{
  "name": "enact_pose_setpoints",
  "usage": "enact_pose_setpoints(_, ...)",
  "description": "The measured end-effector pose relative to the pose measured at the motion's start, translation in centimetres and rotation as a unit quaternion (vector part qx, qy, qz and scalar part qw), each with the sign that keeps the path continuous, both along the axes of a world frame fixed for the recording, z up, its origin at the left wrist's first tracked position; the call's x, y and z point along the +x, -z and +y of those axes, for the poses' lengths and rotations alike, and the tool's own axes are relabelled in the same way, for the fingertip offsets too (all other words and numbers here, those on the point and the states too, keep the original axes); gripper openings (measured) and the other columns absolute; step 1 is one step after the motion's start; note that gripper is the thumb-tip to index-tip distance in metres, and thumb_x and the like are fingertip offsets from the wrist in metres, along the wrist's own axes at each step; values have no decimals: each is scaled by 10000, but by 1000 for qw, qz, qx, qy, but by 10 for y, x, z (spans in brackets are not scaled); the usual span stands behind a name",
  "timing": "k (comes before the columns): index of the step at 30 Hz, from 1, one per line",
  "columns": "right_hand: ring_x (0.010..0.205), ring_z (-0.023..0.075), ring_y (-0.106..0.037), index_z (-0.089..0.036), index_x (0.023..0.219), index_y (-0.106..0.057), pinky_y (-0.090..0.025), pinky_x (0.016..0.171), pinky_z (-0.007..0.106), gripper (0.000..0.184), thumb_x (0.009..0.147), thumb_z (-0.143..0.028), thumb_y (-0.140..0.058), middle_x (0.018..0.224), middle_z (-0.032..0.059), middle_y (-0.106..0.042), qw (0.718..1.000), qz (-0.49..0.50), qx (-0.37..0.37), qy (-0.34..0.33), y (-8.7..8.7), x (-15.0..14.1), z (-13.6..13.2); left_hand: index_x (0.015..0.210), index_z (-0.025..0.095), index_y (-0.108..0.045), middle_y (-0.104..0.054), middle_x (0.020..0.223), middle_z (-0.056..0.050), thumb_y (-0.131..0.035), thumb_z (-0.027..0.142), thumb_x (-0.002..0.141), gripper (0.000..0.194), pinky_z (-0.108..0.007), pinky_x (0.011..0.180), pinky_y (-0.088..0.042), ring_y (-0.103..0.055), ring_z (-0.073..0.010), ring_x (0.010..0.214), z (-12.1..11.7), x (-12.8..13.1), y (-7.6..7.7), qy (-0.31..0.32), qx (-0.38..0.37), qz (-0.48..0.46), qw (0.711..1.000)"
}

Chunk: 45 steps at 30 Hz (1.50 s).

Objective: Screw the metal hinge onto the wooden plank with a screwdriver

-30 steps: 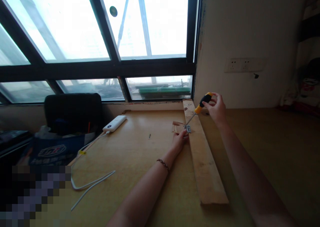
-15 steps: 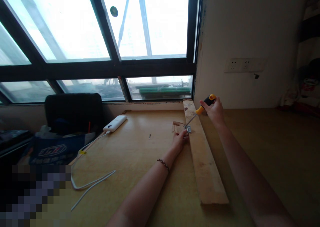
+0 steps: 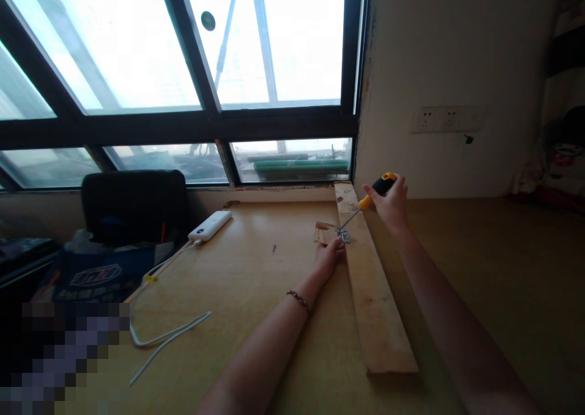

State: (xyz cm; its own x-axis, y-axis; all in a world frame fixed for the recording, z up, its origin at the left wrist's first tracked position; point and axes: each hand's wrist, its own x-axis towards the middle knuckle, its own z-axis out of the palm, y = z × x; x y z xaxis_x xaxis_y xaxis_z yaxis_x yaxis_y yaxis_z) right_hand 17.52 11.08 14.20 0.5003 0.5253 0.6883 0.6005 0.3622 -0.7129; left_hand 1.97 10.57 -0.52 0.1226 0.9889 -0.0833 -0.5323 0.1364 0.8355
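A long wooden plank (image 3: 372,293) lies on the wooden table (image 3: 237,305), running away from me toward the window. A small metal hinge (image 3: 344,236) sits on the plank's left edge. My right hand (image 3: 388,202) is closed round the yellow and black handle of a screwdriver (image 3: 370,197), whose tip rests on the hinge. My left hand (image 3: 326,258) presses against the plank's left side just below the hinge, fingers curled at it. A small wooden piece (image 3: 323,231) lies just left of the hinge.
A loose screw (image 3: 273,248) lies on the table left of the plank. A white power bank (image 3: 210,225) with a white cable (image 3: 159,336) sits at the far left. A black chair (image 3: 134,205) and a blue bag (image 3: 98,275) stand beside the table. Wall sockets (image 3: 445,119) are behind.
My right hand has shifted its grip on the screwdriver handle, turning it slightly; the tip stays on the hinge. My left hand has not moved.
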Motion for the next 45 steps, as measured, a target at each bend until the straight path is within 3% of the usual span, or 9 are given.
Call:
enact_pose_setpoints(3, 814, 237, -552, -206, 1030, -451, -454, 791, 458, 610, 548, -463, -723, 918, 72, -563, 1000, -2, -19, 2, -3, 4, -5, 881, 115, -625, -670, 870, -110, -704, 296, 623, 325, -256, 602, -496, -630, -161, 681, -1, 0, -1, 4, 5, 3, 1000)
enact_pose_setpoints(6, 747, 197, -578, -219, 1084, -419, -488, 737, 408, 603, 571, -358, -702, 923, 54, -576, 991, 70, -7, -112, -5, 2, -5, 886, 111, -626, -670, 859, -111, -710, 305, 617, 342, -258, 598, -493, -627, -158, 662, -2, -1, -2, 3, 5, 8, 1000)
enact_pose_setpoints(10, 897, 192, -580, -236, 1083, -394, -482, 796, 383, 503, 620, -256, -592, 1068, 55, -525, 965, 129, 35, -227, -2, -3, 2, 885, 109, -632, -670, 844, -107, -718, 305, 603, 355, -243, 582, -481, -624, -153, 658, -1, -1, -3, -2, -1, 8, 1000)
enact_pose_setpoints(19, 894, 244, -543, -200, 936, -448, -431, 827, 445, 582, 505, -471, -731, 911, 56, -536, 998, 51, -30, -38, -1, 5, 2, 933, 116, -616, -663, 914, -118, -715, 300, 614, 382, -232, 585, -482, -627, -152, 692, 0, 0, 0, -2, 8, 2, 1000)
enact_pose_setpoints(23, 787, 208, -589, -215, 984, -414, -480, 741, 407, 612, 499, -402, -739, 921, 44, -569, 984, 122, -6, -132, -2, 6, 4, 921, 117, -620, -662, 922, -117, -725, 301, 602, 383, -242, 585, -484, -631, -163, 697, -1, 0, -2, -1, 8, 4, 1000)
enact_pose_setpoints(28, 873, 188, -603, -245, 977, -372, -500, 755, 385, 491, 568, -302, -637, 1035, 32, -554, 918, 248, 15, -309, -7, -3, 0, 901, 115, -621, -665, 855, -105, -728, 304, 590, 379, -244, 581, -478, -627, -157, 664, -1, 0, -1, -5, 1, 1, 1000)
enact_pose_setpoints(37, 865, 232, -571, -196, 906, -482, -516, 685, 373, 591, 443, -425, -768, 839, 24, -565, 980, 152, -17, -127, 0, 15, 7, 880, 103, -626, -667, 849, -109, -713, 301, 612, 345, -229, 578, -478, -625, -150, 673, -1, -1, -2, 3, 0, 5, 1000)
enact_pose_setpoints(40, 848, 216, -596, -211, 997, -460, -519, 708, 382, 622, 470, -353, -759, 863, 20, -591, 969, 174, 17, -175, -1, 14, 6, 881, 101, -626, -668, 851, -111, -714, 298, 613, 344, -230, 572, -480, -624, -147, 658, -1, -1, -3, 3, -1, 7, 1000)
enact_pose_setpoints(45, 883, 192, -616, -239, 979, -413, -513, 779, 409, 451, 568, -198, -595, 1028, 20, -582, 910, 254, 45, -325, -5, 4, 3, 895, 103, -623, -666, 856, -114, -714, 295, 618, 349, -247, 600, -492, -630, -152, 668, 0, 0, -1, 3, -3, 3, 1000)
